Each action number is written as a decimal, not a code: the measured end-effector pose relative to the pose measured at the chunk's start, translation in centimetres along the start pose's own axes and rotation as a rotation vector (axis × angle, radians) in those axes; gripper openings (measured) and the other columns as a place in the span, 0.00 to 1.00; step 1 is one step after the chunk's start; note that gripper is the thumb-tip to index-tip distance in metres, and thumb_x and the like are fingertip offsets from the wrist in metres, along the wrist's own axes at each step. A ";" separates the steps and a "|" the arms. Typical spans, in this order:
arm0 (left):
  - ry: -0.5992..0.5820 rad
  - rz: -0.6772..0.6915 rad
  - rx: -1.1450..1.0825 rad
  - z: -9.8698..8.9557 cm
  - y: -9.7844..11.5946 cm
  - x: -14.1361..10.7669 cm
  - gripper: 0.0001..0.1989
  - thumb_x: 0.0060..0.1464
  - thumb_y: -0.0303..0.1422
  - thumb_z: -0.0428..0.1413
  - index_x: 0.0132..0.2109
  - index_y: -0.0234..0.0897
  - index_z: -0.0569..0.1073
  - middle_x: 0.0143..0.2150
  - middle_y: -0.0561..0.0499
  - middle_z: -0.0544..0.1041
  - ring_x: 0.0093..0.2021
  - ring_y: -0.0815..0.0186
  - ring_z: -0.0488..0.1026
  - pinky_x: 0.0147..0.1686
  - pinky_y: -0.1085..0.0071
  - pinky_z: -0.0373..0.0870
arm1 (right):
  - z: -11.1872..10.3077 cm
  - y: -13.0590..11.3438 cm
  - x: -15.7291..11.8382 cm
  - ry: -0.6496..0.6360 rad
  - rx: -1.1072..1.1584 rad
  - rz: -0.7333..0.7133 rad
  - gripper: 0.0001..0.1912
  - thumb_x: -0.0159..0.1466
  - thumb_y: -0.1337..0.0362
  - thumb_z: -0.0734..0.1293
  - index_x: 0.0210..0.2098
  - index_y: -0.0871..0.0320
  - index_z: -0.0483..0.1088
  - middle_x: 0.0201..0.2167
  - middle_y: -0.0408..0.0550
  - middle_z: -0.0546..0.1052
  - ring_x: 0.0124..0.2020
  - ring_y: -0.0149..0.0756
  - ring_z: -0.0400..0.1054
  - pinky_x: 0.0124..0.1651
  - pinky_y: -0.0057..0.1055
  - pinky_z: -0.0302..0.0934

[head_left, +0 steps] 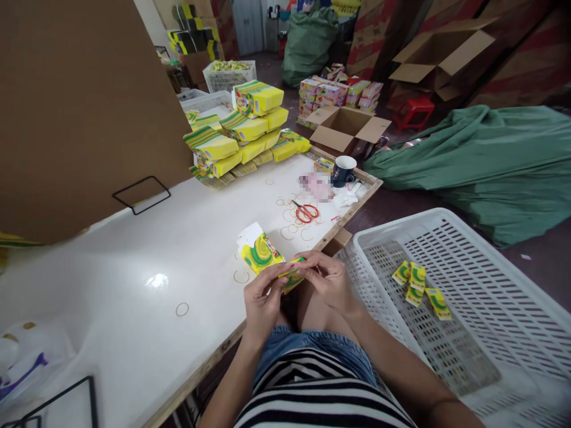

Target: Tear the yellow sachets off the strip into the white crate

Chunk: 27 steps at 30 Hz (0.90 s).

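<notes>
Just off the table's front edge, my left hand (264, 291) and my right hand (329, 279) pinch a small yellow-and-green carton (292, 277) between them, one at each end. Fingers cover much of it, so I cannot tell whether its ends are folded shut. Beyond my left hand, a few flat yellow-and-green cartons (261, 251) lie on the white table (134, 291), white flaps pointing away from me. To my right, a white plastic basket (392, 315) holds several small yellow-and-green cartons (417, 276).
Red-handled scissors (306, 213) lie among loose rubber bands (289, 229). A dark mug (343, 172) stands at the table's far right corner. Stacked bundles of yellow cartons (241, 134) rise at the back. An opened cardboard box (348, 125) and a green sack (482, 160) are beyond the table.
</notes>
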<state>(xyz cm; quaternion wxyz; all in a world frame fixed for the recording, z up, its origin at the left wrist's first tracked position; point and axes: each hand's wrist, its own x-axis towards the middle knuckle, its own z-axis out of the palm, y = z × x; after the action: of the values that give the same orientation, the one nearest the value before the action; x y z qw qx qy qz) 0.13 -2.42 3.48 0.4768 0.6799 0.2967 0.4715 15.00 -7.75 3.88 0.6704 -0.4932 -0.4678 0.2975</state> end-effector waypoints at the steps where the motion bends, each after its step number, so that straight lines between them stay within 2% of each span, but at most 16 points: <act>1: 0.020 0.040 0.009 0.2 0.1 0.0 0.08 0.56 0.28 0.58 0.42 0.41 0.80 0.40 0.48 0.82 0.43 0.63 0.79 0.47 0.66 0.75 | 0.0 -0.3 -0.1 0.016 -0.009 -0.027 0.03 0.61 0.68 0.70 0.32 0.53 0.77 0.36 0.47 0.80 0.40 0.36 0.74 0.44 0.33 0.67; 5: 0.049 0.149 -0.028 1.4 0.8 -0.1 0.11 0.55 0.23 0.58 0.41 0.43 0.80 0.41 0.50 0.81 0.42 0.66 0.78 0.44 0.68 0.76 | 0.5 -1.2 -0.8 0.052 -0.065 -0.133 0.05 0.61 0.70 0.69 0.31 0.53 0.76 0.34 0.47 0.80 0.39 0.37 0.75 0.42 0.34 0.68; 8: 0.013 0.206 -0.024 1.3 0.9 -0.1 0.13 0.56 0.22 0.57 0.43 0.44 0.78 0.44 0.50 0.81 0.44 0.66 0.78 0.46 0.67 0.75 | -0.9 -1.9 -1.2 0.073 -0.195 -0.214 0.06 0.62 0.70 0.68 0.30 0.54 0.75 0.34 0.47 0.80 0.37 0.38 0.75 0.41 0.36 0.68; 10: -0.010 0.203 0.102 0.4 0.3 0.0 0.15 0.57 0.24 0.57 0.50 0.43 0.75 0.52 0.47 0.78 0.52 0.62 0.75 0.53 0.61 0.73 | -3.7 -2.5 -1.3 0.229 -0.428 -0.305 0.05 0.62 0.69 0.68 0.30 0.55 0.74 0.34 0.48 0.79 0.37 0.39 0.74 0.42 0.39 0.68; 12: -0.016 0.170 0.332 -1.1 -0.9 0.1 0.21 0.57 0.28 0.58 0.57 0.41 0.69 0.60 0.42 0.71 0.62 0.56 0.66 0.60 0.52 0.66 | -7.2 -2.8 -1.1 0.508 -0.775 -0.385 0.03 0.61 0.67 0.69 0.31 0.56 0.74 0.35 0.50 0.78 0.39 0.42 0.73 0.47 0.46 0.64; 13: -0.031 0.154 0.456 -1.8 -1.6 0.1 0.24 0.57 0.29 0.58 0.60 0.40 0.66 0.62 0.40 0.68 0.65 0.54 0.62 0.62 0.48 0.61 | -8.7 -2.8 -0.9 0.602 -0.948 -0.378 0.03 0.61 0.64 0.69 0.32 0.58 0.75 0.38 0.53 0.78 0.43 0.46 0.71 0.52 0.52 0.60; 15: -0.125 0.138 0.646 -2.7 -3.2 -0.1 0.26 0.55 0.32 0.59 0.61 0.38 0.65 0.61 0.39 0.70 0.65 0.51 0.62 0.64 0.42 0.55 | -10.2 -1.9 -0.4 0.638 -1.120 -0.311 0.10 0.61 0.59 0.69 0.37 0.60 0.76 0.43 0.58 0.75 0.49 0.52 0.67 0.56 0.58 0.54; 17: -0.200 0.124 0.733 -2.8 -4.6 -0.5 0.23 0.55 0.31 0.59 0.58 0.36 0.68 0.60 0.39 0.71 0.63 0.51 0.65 0.63 0.44 0.58 | -9.0 -0.2 0.0 0.485 -1.034 -0.221 0.14 0.62 0.57 0.67 0.42 0.60 0.75 0.43 0.57 0.74 0.49 0.50 0.66 0.54 0.54 0.58; 20: -0.168 0.119 0.750 -2.0 -5.5 -0.9 0.14 0.59 0.28 0.54 0.52 0.35 0.72 0.57 0.40 0.74 0.60 0.55 0.69 0.60 0.51 0.66 | -3.4 3.2 0.7 0.146 -0.811 -0.028 0.16 0.64 0.58 0.64 0.47 0.58 0.73 0.44 0.55 0.75 0.47 0.46 0.67 0.52 0.47 0.62; 22: -0.141 0.126 0.715 -1.6 -5.4 -1.0 0.12 0.61 0.27 0.51 0.50 0.36 0.73 0.55 0.41 0.76 0.58 0.56 0.71 0.59 0.52 0.68 | 0.6 5.1 1.3 0.008 -0.744 0.053 0.17 0.64 0.58 0.65 0.50 0.58 0.72 0.46 0.55 0.75 0.50 0.46 0.66 0.54 0.45 0.62; 24: -0.140 0.112 0.659 -1.5 -5.1 -0.9 0.12 0.60 0.27 0.51 0.49 0.38 0.73 0.54 0.43 0.77 0.56 0.57 0.73 0.58 0.52 0.68 | 3.2 6.3 2.0 -0.074 -0.698 0.088 0.16 0.63 0.61 0.65 0.50 0.57 0.73 0.45 0.55 0.75 0.50 0.46 0.66 0.54 0.45 0.61; 27: -0.130 0.040 0.573 -1.7 -4.6 -0.8 0.12 0.59 0.27 0.52 0.49 0.39 0.73 0.51 0.44 0.78 0.54 0.57 0.75 0.54 0.53 0.72 | 4.5 6.7 2.6 -0.109 -0.667 0.082 0.15 0.62 0.66 0.66 0.48 0.57 0.74 0.43 0.55 0.76 0.47 0.47 0.67 0.53 0.46 0.61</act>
<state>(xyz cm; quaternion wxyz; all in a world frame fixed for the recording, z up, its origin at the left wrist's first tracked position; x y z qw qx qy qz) -1.51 -0.84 -0.92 0.2741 0.8214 0.3732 0.3331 12.27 -1.50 -1.22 0.4337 -0.6870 -0.5543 0.1810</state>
